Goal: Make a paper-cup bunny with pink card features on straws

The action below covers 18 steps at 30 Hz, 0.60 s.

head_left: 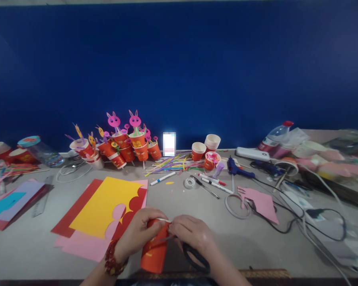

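Note:
A red paper cup [154,254] lies tilted near the table's front edge, its white rim turned away from me. My left hand [143,228] is wrapped round the cup near that rim, with a red bead bracelet on the wrist. Closed on a pair of scissors [196,259] with black handles, my right hand [191,230] touches the cup's rim from the right. The metal blades cross the cup's side, and part of them is hidden by my fingers.
Coloured paper sheets [107,202] lie to the left. Decorated red cups [140,153] stand at the back. Pipe cleaners [173,163], markers [163,178], a tape roll [189,182] and a glue gun [237,169] spread across the middle. Cables [289,206] run along the right.

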Motion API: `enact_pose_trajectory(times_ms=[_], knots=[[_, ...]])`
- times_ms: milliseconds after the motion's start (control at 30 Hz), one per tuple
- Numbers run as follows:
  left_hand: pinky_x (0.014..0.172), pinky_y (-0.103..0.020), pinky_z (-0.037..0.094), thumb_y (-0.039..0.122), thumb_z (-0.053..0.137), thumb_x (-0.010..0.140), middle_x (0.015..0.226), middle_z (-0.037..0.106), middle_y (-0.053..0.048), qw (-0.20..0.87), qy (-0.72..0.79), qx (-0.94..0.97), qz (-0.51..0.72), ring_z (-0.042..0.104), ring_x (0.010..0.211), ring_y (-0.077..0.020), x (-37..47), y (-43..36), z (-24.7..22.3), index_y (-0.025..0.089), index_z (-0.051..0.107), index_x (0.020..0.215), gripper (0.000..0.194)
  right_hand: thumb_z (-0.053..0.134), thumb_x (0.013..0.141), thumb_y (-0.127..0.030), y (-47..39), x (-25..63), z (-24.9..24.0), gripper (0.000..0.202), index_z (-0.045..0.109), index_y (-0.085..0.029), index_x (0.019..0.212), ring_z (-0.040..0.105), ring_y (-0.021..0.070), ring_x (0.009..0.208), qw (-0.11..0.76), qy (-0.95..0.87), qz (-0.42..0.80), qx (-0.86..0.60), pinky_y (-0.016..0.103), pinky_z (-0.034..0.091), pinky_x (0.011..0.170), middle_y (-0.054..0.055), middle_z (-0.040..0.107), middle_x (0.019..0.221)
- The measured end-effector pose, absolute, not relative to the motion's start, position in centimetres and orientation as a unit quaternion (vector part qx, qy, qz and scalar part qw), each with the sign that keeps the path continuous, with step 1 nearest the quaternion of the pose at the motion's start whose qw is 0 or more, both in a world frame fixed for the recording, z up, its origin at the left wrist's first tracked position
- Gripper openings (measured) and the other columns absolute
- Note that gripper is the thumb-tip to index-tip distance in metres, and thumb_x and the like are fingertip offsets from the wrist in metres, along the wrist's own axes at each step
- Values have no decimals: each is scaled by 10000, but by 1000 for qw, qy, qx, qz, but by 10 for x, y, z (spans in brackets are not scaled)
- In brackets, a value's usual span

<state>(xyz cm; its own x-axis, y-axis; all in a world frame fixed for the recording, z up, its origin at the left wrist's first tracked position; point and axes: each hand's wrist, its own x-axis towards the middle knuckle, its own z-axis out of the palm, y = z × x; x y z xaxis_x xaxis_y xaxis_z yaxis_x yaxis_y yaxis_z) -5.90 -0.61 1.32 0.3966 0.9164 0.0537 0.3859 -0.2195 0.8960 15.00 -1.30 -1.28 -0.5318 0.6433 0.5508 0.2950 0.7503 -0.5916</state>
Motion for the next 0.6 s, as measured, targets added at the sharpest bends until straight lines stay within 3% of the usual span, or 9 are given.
enact_pose_trajectory(times_ms=[400, 600], knots=[[690, -244, 489, 220, 539, 824, 720, 738, -25, 413, 474, 719, 297, 665, 711, -174, -56, -5, 14, 194, 717, 721, 207, 343, 1028, -130, -7, 151, 0, 330, 614, -211, 858, 597, 174, 696, 296, -919, 115, -232, 272, 430, 625, 38, 676, 778], [678, -232, 471, 169, 538, 808, 682, 708, -6, 419, 472, 723, 280, 643, 689, -161, -56, -4, 12, 189, 697, 688, 201, 395, 1023, -159, -2, 155, 7, 291, 626, -203, 852, 601, 179, 700, 250, -943, 93, -200, 282, 428, 637, 39, 678, 763]])
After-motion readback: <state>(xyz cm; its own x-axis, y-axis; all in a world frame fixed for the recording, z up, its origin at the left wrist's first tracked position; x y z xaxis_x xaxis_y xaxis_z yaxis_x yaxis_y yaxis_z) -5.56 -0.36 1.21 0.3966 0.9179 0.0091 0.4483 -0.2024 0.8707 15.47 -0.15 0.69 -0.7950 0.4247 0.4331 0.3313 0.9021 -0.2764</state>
